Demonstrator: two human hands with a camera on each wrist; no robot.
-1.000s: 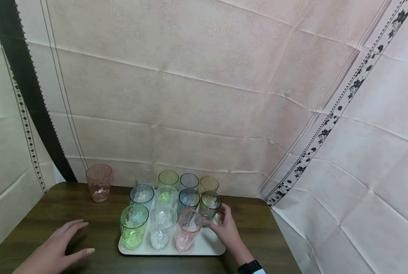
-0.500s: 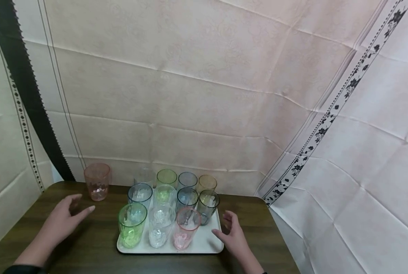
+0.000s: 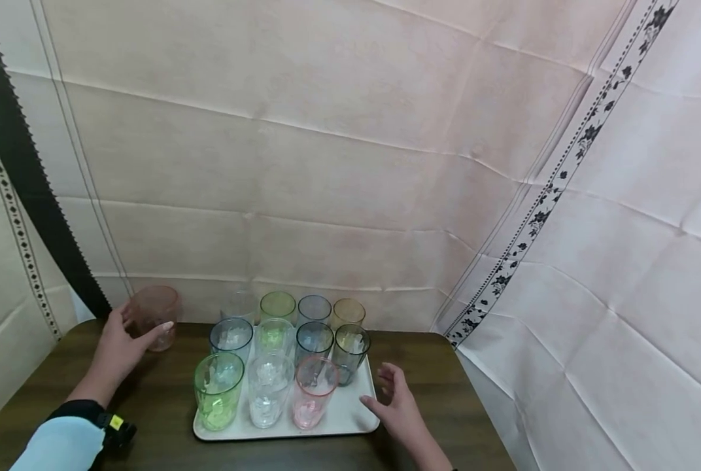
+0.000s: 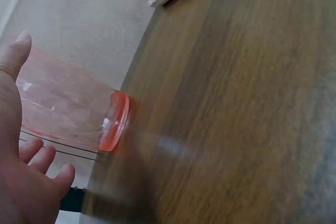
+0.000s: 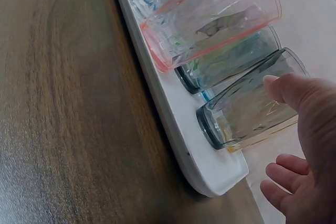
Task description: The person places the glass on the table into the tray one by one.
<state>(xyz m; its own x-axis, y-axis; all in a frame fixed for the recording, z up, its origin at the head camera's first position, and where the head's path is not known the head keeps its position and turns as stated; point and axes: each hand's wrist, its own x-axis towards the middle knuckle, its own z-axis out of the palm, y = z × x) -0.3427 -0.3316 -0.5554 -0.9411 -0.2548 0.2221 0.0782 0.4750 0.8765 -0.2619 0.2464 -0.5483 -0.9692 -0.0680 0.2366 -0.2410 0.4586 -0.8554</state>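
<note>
My left hand (image 3: 125, 350) is at the pink glass (image 3: 155, 314) standing at the table's back left. Its thumb overlaps the glass front in the head view, with the fingers at its left side. In the left wrist view the thumb and fingers are spread apart beside the wall of that pink glass (image 4: 68, 100). My right hand (image 3: 399, 402) hovers off the white tray's (image 3: 350, 418) right side, thumb and fingers apart, holding nothing. Nearest to it is the dark grey glass (image 3: 350, 353), upright on the tray; the right thumb overlaps this grey glass (image 5: 247, 111) in the right wrist view.
Several glasses stand close together in rows on the tray, among them a green glass (image 3: 218, 399), a clear glass (image 3: 266, 399) and a pink-rimmed glass (image 3: 314, 396) in front. The brown wooden table (image 3: 162, 418) meets a hanging cream cloth (image 3: 327, 163) behind.
My left hand has reached forward from the front left to the pink glass. My right hand has let go of the dark grey glass and drawn back to the right.
</note>
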